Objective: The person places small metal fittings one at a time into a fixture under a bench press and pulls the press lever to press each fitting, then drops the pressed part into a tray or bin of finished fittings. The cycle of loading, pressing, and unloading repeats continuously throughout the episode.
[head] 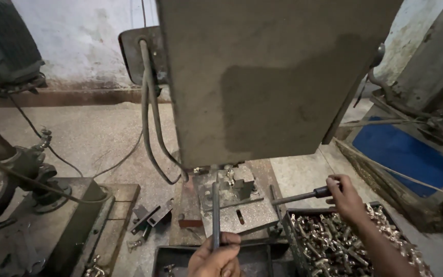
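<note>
Two hands at the bed of a small grey press, each gripping a rod.

The left hand (215,260) is closed around the near end of a slim upright grey metal rod (215,213) whose far end reaches the flat grey steel die plate (234,205) under the big grey machine head (273,77). The right hand (345,197) is wrapped around the dark handle of a long metal lever (296,197) that points in at the plate. To work well here, I judge the rod should seat the piece squarely and the lever move smoothly, with both hands clear of the die. Count: two hands, two rods, one plate, one dark metal tray (288,225) heaped with too many small shiny brass-coloured fittings (329,243) to count, just right of the plate.
</note>
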